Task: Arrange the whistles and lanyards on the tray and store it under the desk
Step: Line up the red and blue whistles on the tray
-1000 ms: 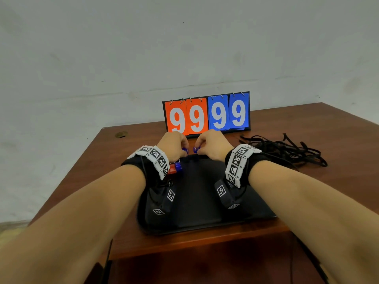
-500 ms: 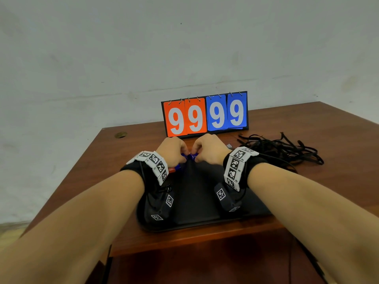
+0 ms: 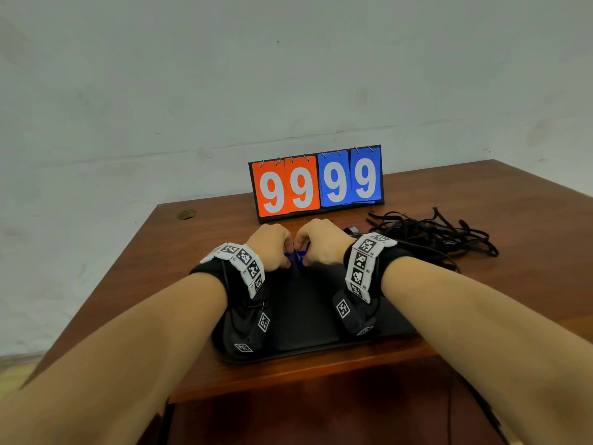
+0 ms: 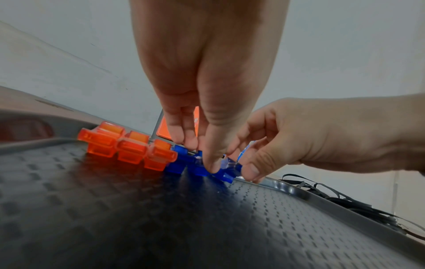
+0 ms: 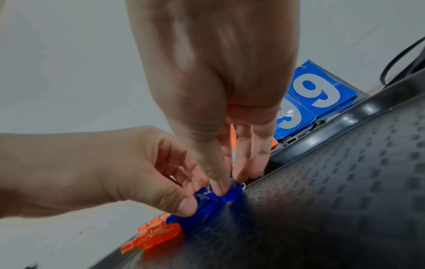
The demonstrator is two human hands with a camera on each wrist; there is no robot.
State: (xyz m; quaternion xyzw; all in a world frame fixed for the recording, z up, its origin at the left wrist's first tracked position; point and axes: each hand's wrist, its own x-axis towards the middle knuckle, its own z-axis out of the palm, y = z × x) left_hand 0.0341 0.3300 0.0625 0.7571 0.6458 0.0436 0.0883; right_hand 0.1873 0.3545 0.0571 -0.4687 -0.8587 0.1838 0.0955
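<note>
A black textured tray [image 3: 308, 316] lies on the desk in front of me. Along its far edge three orange whistles [image 4: 128, 147] stand in a row, with three blue whistles [image 4: 197, 167] right of them. My left hand [image 4: 202, 156] pinches the middle blue whistle, thumb in front and fingers behind. My right hand [image 5: 232, 180] pinches the rightmost blue whistle [image 5: 230, 195] against its neighbour. In the head view both hands [image 3: 295, 252] meet over the blue whistles [image 3: 296, 256]. A tangle of black lanyards [image 3: 430, 232] lies on the desk right of the tray.
A flip scoreboard [image 3: 316, 183] reading 99 99 stands just behind the hands. The desk's left edge [image 3: 122, 268] and front edge are near the tray. A brass cable grommet [image 3: 186, 214] sits in the far left corner. A pale wall is behind.
My hands, each with a blue whistle and a gap between them, have come together and drawn slightly toward me. The blue whistles now stand side by side next to the orange row.
</note>
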